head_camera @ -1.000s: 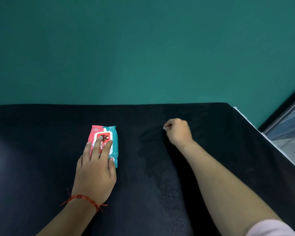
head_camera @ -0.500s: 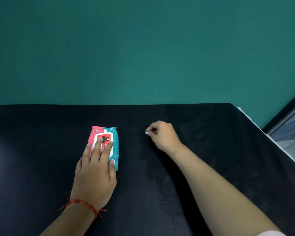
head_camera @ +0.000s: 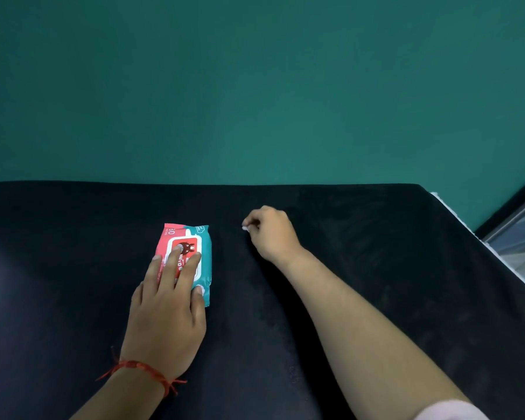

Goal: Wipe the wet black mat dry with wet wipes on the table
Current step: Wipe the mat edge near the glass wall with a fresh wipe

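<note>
A black mat [head_camera: 376,268] covers the whole table; a darker damp patch runs down its middle. A red and teal pack of wet wipes [head_camera: 191,241] lies flat left of centre. My left hand [head_camera: 167,310] rests on the pack, its straight fingers pressing on the label. My right hand [head_camera: 270,234] is to the right of the pack, low over the mat, fingers curled, pinching a small white bit that shows at the fingertips. Whether that bit is a wipe is too small to tell.
A teal wall rises right behind the table's far edge. The table's right edge [head_camera: 455,219] shows a thin white strip, with a window frame [head_camera: 515,219] and floor beyond it.
My right hand has slid left across the mat, closer to the wipes pack, still pinching the white bit. My left hand has stayed on the pack.
</note>
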Demonstrator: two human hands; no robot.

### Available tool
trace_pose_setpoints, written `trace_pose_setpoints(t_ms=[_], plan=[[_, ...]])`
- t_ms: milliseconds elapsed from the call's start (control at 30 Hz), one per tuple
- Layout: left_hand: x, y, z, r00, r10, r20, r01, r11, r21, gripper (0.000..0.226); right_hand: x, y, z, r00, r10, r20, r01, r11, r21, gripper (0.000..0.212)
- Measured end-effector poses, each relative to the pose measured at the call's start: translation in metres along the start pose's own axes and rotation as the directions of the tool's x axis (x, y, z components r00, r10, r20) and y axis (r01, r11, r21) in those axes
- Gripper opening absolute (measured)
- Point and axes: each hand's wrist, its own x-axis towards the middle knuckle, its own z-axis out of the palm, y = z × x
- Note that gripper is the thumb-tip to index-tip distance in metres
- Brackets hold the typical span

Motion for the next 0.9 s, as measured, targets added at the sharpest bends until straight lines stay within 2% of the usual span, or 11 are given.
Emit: trace_pose_setpoints(t_ms=[67,133,233,367,500,633,733,833,900], plan=[[-0.001,0.000,0.000,1.000,-0.002,0.000,0.002,1.000,-0.007,0.062,-0.003,0.016,-0.008,1.000,-0.009,0.013,0.009,1.000,0.013,0.011],[-0.001,0.000,0.001,1.000,-0.003,-0.008,0.003,1.000,-0.013,0.062,0.004,0.038,-0.024,0.997,0.072,-0.036,-0.072,0.997,0.001,0.008],[0.000,0.000,0.002,1.000,-0.004,-0.007,0.004,1.000,-0.018,0.062,0.025,0.066,-0.047,0.960,0.225,-0.166,-0.231,0.973,-0.019,0.014],[0.001,0.000,0.002,1.000,-0.010,-0.007,0.010,1.000,-0.014,0.062,0.052,0.068,-0.054,0.930,0.305,-0.206,-0.323,0.945,-0.058,0.020],[0.001,0.000,0.003,1.000,-0.011,-0.009,0.011,1.000,-0.010,0.062,0.060,0.041,-0.036,0.951,0.259,-0.171,-0.273,0.960,-0.061,0.021],[0.000,0.000,0.002,1.000,-0.009,-0.015,0.009,1.000,-0.007,0.062,0.045,0.007,-0.004,0.994,0.073,-0.076,-0.076,0.997,-0.027,0.015],[-0.001,0.001,0.001,1.000,-0.007,-0.022,0.007,1.000,-0.010,0.062,0.030,0.004,0.008,0.999,-0.039,0.002,0.039,0.999,0.000,0.014],[-0.001,0.001,0.001,1.000,-0.008,-0.017,0.008,1.000,-0.009,0.062,0.030,0.022,-0.004,1.000,-0.014,-0.001,0.014,1.000,-0.007,0.012],[0.000,0.001,0.002,1.000,-0.005,-0.022,0.005,1.000,-0.012,0.062,0.038,0.036,-0.018,0.995,0.062,-0.073,-0.065,0.997,-0.043,0.014]])
